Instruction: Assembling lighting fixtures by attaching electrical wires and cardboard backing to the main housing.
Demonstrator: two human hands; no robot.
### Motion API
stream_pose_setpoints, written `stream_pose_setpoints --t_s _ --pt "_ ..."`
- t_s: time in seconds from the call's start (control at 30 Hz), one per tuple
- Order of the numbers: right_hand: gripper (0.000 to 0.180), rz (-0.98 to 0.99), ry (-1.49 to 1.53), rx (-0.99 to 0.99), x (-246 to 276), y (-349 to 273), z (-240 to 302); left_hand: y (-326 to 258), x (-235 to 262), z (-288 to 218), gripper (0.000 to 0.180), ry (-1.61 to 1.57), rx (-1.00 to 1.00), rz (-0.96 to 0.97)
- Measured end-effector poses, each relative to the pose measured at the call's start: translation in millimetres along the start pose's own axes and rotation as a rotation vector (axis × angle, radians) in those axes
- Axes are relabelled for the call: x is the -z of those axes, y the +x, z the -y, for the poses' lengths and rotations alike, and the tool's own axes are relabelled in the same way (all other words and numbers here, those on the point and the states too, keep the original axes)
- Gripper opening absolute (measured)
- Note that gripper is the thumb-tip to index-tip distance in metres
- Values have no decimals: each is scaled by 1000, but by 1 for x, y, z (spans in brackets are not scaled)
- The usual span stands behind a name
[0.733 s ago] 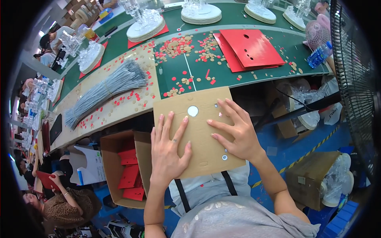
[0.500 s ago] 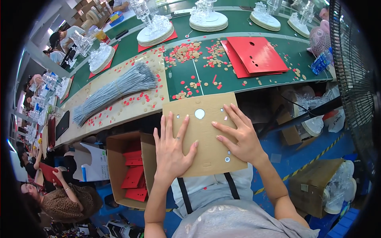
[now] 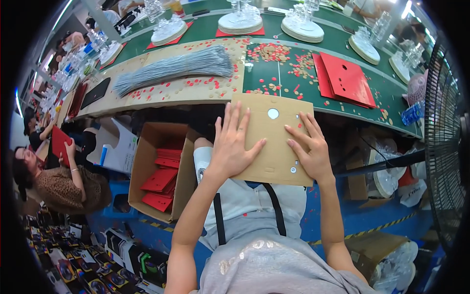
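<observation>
A brown cardboard sheet [image 3: 274,147] with a round hole near its far edge and a few small holes lies across my lap, by the table's front edge. My left hand [image 3: 234,144] rests flat on its left side, fingers spread, thumb pointing inward. On the right side my right hand [image 3: 312,145] lies with its fingers apart, covering some of the small holes. Neither hand grips anything. Beyond the sheet, red punched sheets [image 3: 346,81] lie stacked on the green table, with red and brown cut-out discs [image 3: 269,53] scattered beside them.
A bundle of grey wire ties [image 3: 176,68] lies on a cardboard-covered stretch of the table [image 3: 147,104]. An open carton [image 3: 183,169] with red sheets stands at my left. A black fan [image 3: 443,142] is close on the right. A co-worker [image 3: 63,183] holds a red sheet at far left.
The view has turned, so the table and carton sit differently in it. Both hands remain spread on the cardboard sheet, the left now nearer its left edge and the right near its right edge.
</observation>
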State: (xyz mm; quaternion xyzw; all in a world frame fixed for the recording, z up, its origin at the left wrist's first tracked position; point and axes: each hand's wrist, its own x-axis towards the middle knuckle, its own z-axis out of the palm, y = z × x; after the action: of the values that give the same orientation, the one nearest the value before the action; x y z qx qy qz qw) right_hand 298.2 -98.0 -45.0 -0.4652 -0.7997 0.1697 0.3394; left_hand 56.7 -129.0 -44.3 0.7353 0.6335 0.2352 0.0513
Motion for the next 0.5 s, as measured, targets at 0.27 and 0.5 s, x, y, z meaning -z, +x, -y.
stream_pose_setpoints --t_s 0.27,0.5 --pt "36 10 -11 4 7 0 1 -1 2 -3 49 -149 -182 -52" --pt "18 -151 -410 62 25 23 14 -8 8 -17 55 88 -181 -19"
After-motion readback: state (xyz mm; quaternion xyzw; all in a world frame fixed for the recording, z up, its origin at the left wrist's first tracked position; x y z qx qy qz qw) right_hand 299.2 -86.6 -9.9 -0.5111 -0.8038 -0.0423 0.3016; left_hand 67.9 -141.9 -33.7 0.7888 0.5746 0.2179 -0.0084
